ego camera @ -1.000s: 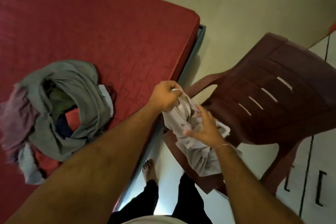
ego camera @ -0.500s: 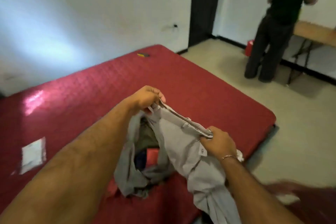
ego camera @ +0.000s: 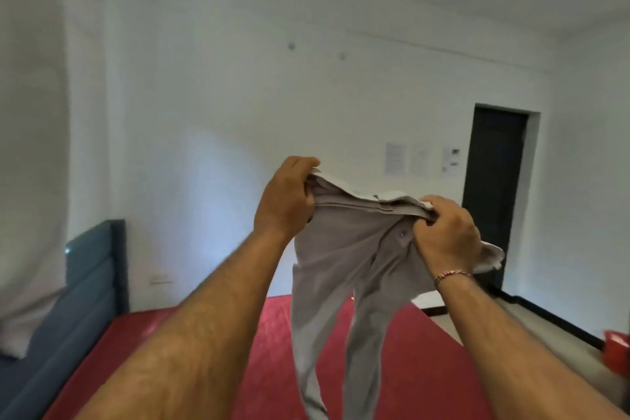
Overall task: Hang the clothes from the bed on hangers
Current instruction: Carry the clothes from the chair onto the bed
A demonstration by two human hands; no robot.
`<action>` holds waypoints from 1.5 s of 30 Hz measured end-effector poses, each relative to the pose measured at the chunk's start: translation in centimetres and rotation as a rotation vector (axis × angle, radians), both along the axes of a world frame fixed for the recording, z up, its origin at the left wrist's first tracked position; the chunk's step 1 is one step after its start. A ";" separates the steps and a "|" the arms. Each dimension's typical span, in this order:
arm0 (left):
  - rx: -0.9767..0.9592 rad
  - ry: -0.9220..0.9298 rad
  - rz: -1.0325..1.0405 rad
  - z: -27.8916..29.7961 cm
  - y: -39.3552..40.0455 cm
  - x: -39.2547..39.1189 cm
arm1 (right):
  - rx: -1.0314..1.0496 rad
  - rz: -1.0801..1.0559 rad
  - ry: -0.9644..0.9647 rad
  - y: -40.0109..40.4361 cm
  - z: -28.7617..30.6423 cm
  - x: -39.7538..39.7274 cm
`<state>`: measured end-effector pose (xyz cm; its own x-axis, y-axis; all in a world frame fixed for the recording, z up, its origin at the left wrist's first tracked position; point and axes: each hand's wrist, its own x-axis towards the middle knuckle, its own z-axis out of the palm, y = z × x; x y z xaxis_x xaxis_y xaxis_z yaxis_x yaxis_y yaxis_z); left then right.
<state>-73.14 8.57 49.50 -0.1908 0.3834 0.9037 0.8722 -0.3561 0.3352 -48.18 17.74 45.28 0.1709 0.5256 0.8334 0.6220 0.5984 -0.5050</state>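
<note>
gripping the waistband, the left hand (ego camera: 284, 204) and right hand (ego camera: 446, 232) have their fingers clamped on light, limp grey trousers (ego camera: 341, 269) that hang over the bed (ego camera: 426, 368); best held there.

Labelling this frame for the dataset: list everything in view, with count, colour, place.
trousers: one, light grey, held up by the waistband over the bed, legs hanging
bed: one, red quilted cover, bottom centre
headboard: one, blue-grey, left
door: one, dark, far right wall
papers: three, white, on the wall left of the door
red object: one, right edge, kind unclear
bracelet: one, reddish, right wrist
left hand: grips the waistband's left end
right hand: grips the waistband's right end
</note>
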 end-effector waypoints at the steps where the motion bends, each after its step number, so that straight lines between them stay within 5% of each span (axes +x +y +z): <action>1: -0.024 -0.008 0.021 -1.4 -0.4 -0.7 | -0.023 -0.006 -0.052 -0.3 -0.9 -0.7; 5: -0.261 -0.075 0.045 -16.2 -2.4 -1.9 | -0.435 0.066 -0.474 -2.0 -10.6 -2.4; 9: -1.101 0.033 0.063 -38.4 -9.3 0.0 | -0.908 0.190 -1.141 -8.1 -27.0 -1.8; 11: -1.364 0.006 0.094 -45.8 -13.4 1.7 | -1.058 0.249 -1.276 -11.9 -34.2 -0.7; 14: -1.462 0.002 0.069 -51.3 -17.0 4.2 | -1.139 0.316 -1.293 -16.3 -41.1 1.1; 17: -1.470 0.106 0.004 -52.8 -17.5 5.7 | -1.153 0.352 -1.339 -18.4 -44.2 2.4; 25: -1.338 0.179 -0.156 -53.7 -15.6 11.0 | -1.124 0.225 -1.071 -20.9 -46.1 7.2; 38: -1.246 0.460 -0.692 -55.3 -16.7 34.0 | -1.358 -0.240 -0.720 -31.9 -47.0 26.9; 45: -1.205 0.484 -0.657 -55.2 -22.3 38.2 | -1.327 -0.263 -0.675 -37.1 -46.7 30.6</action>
<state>-34.97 -13.78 -5.69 0.5385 0.8367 -0.0993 0.7780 -0.4485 0.4399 -17.61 -19.38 -1.38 0.1672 0.9542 -0.2483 0.9648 -0.2102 -0.1582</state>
